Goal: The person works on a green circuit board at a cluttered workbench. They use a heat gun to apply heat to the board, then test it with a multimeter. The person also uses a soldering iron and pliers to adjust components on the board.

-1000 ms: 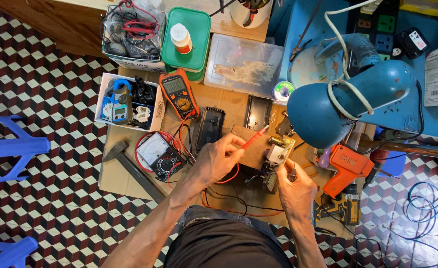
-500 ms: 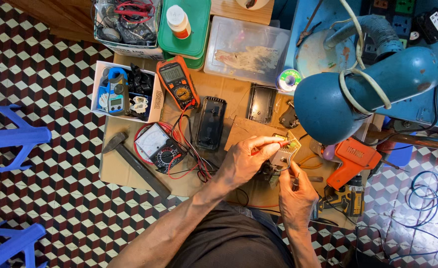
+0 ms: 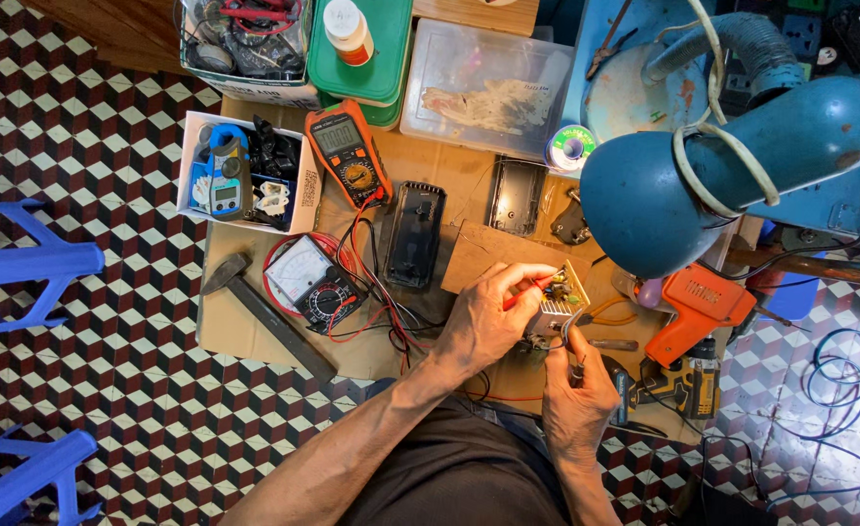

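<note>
Small circuit board (image 3: 559,302) with finned heatsink, raised off the table (image 3: 255,341) at five o'clock of the black casing (image 3: 416,234); left hand (image 3: 488,321) pinching a red probe onto it, right hand (image 3: 578,390) clamped beneath, steadying.

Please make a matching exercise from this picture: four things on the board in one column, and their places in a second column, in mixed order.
Things:
1. hammer
2. orange multimeter
3. solder reel
4. circuit board

Places:
A. between the left hand and right hand
B. beside the blue lamp, in front of the clear box
C. at the board's left edge, beside the round-dial meter
D. right of the white tray

Pairs: 1-C, 2-D, 3-B, 4-A
</note>
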